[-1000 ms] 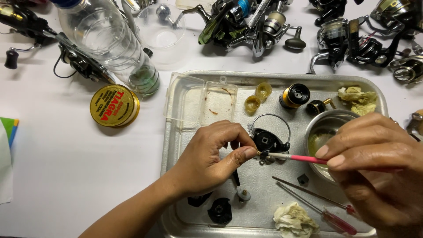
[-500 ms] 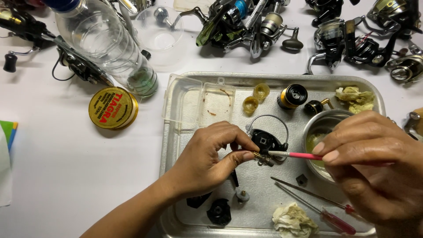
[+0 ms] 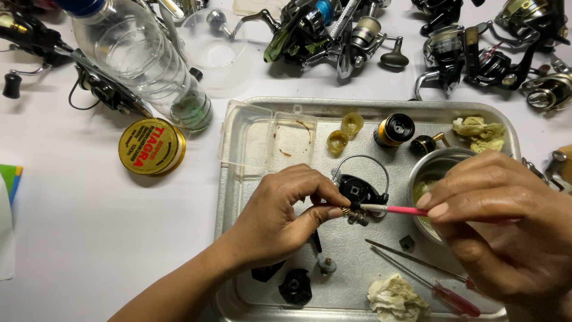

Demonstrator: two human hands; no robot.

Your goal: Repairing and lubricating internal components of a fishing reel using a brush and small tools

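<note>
Brush (image 3: 390, 209) with a pink handle lies almost level between the two hands, its long axis running left to right across the middle of the metal tray (image 3: 229, 197). The right hand (image 3: 500, 232) is closed on the handle end, thumb and forefinger pinching it, while the other fingers are curled and hold nothing that can be seen. The bristle end points left and touches a small brass gear (image 3: 346, 211), which the left hand (image 3: 280, 220) pinches between thumb and fingertip; the other fingers of this hand are bent over it and half closed. So the gear is at the left tip of the brush, and the left hand is the nearer one to it, the right hand being further along the handle. Just behind the gear, on the far side, a black reel part with a wire bail (image 3: 357, 188) rests on the tray, very near to the brush tip, maybe touching it; this cannot be told surely. A steel bowl (image 3: 430, 168) with yellowish grease stands just beside the right hand, partly hidden under it. Near the person lie thin red-handled screwdrivers (image 3: 441, 292) and a crumpled cloth (image 3: 396, 298). On the white desk (image 3: 71, 226), to the left of the tray, there is a round yellow tin (image 3: 151, 146) and a clear plastic bottle (image 3: 137, 56), and several fishing reels (image 3: 333, 36) stay along the far edge.
</note>
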